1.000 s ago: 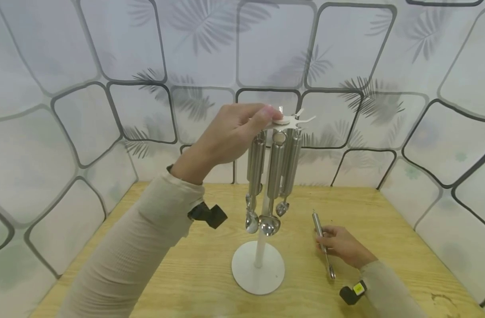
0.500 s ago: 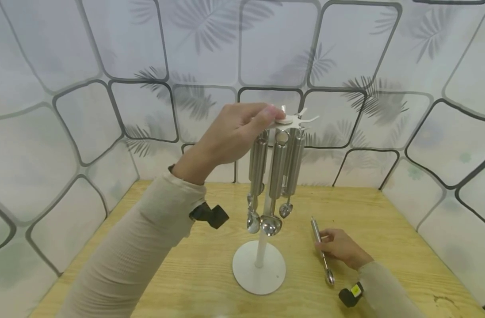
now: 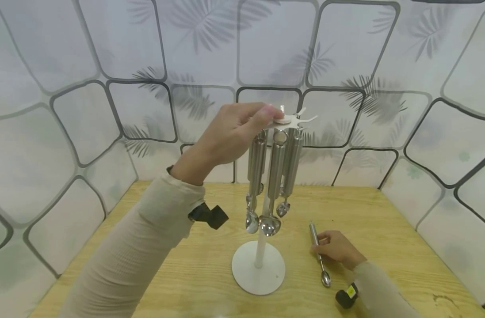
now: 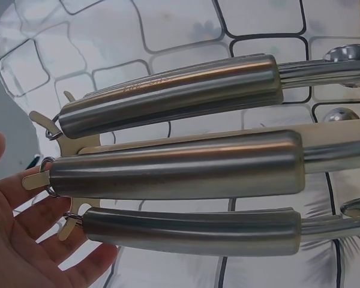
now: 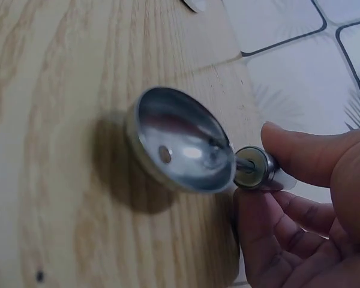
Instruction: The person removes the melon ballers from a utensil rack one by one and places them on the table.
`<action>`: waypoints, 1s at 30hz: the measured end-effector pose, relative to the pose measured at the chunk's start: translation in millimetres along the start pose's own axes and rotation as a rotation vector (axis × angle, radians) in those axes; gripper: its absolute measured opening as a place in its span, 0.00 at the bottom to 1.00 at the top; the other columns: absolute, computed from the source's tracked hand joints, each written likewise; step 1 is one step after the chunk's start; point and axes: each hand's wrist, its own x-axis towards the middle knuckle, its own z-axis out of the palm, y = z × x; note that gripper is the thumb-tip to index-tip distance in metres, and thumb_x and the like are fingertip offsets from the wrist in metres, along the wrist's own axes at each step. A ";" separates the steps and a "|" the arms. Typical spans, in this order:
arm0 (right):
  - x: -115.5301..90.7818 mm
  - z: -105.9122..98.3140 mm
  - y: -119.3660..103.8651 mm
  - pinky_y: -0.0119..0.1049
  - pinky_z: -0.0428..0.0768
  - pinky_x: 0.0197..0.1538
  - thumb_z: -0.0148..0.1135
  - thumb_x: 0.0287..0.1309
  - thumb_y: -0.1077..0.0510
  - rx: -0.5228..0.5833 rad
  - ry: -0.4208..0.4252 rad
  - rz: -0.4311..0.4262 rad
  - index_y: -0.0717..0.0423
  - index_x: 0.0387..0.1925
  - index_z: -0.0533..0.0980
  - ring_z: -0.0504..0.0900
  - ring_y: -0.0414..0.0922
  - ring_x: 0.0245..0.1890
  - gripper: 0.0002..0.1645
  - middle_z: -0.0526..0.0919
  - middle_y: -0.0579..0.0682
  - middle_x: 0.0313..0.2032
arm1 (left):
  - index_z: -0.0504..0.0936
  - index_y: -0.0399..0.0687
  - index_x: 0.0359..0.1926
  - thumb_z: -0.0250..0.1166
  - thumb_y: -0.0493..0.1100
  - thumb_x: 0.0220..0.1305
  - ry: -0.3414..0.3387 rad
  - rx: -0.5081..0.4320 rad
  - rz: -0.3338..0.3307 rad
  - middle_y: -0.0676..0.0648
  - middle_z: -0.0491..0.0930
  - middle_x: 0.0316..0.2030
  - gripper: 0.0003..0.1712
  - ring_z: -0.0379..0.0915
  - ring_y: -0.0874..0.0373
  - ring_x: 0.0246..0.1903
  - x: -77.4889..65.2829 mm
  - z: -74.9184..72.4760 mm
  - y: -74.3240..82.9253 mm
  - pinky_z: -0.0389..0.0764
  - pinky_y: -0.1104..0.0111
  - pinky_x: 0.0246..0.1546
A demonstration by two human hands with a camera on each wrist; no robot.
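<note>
My left hand [image 3: 236,134] holds the top of a white utensil stand [image 3: 258,274], its thumb on the central knob. In the left wrist view, the fingers [image 4: 33,210] spread around the hooked plate [image 4: 72,145]. Several metal utensils with thick steel handles [image 4: 180,165] hang there by rings, among them a round-bowled scoop [image 3: 269,225]. To the right of the stand, my right hand [image 3: 337,248] pinches a metal melon baller [image 5: 180,141] by its handle, thumb on one side and fingers on the other. Its small bowl, with a hole in it, faces up close over the table.
The wooden table [image 3: 178,269] runs back to a patterned wall covering [image 3: 202,48], which also rises on both sides. Bare white hooks [image 3: 307,119] stick out on the right of the stand's top. Black camera mounts [image 3: 208,215] sit on both wrists.
My right hand has drawn the melon baller slightly toward me and to the left, and its bowl has turned to face up more. The left hand stays on the stand's top.
</note>
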 end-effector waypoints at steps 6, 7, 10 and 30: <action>1.0 2.8 -0.4 0.38 0.79 0.34 0.72 0.51 0.61 -0.041 0.019 0.008 0.75 0.50 0.72 0.79 0.46 0.30 0.29 0.81 0.54 0.33 | 0.83 0.44 0.53 0.46 0.45 0.74 0.003 -0.004 0.000 0.51 0.82 0.47 0.21 0.73 0.59 0.41 -0.6 -0.2 0.1 0.73 0.65 0.46; 0.8 3.5 -0.5 0.38 0.79 0.34 0.72 0.51 0.61 -0.046 0.018 0.004 0.75 0.50 0.72 0.79 0.46 0.30 0.29 0.80 0.54 0.33 | 0.83 0.44 0.53 0.46 0.45 0.74 0.003 -0.004 0.000 0.51 0.82 0.48 0.21 0.74 0.60 0.42 -0.5 -0.1 0.0 0.73 0.66 0.46; -0.3 5.4 -1.7 0.38 0.80 0.33 0.73 0.50 0.61 -0.046 0.014 -0.008 0.75 0.49 0.72 0.79 0.46 0.29 0.29 0.80 0.54 0.33 | 0.83 0.44 0.53 0.46 0.45 0.74 0.000 0.003 -0.001 0.50 0.82 0.50 0.21 0.75 0.61 0.47 -0.1 0.1 -0.5 0.73 0.67 0.49; -3.3 -4.5 -6.6 0.42 0.82 0.39 0.61 0.61 0.58 0.001 -0.011 -0.042 0.75 0.54 0.70 0.81 0.48 0.34 0.27 0.80 0.58 0.38 | 0.83 0.43 0.52 0.47 0.45 0.74 0.000 0.013 0.009 0.51 0.81 0.52 0.20 0.73 0.63 0.54 0.4 0.9 -2.3 0.72 0.69 0.55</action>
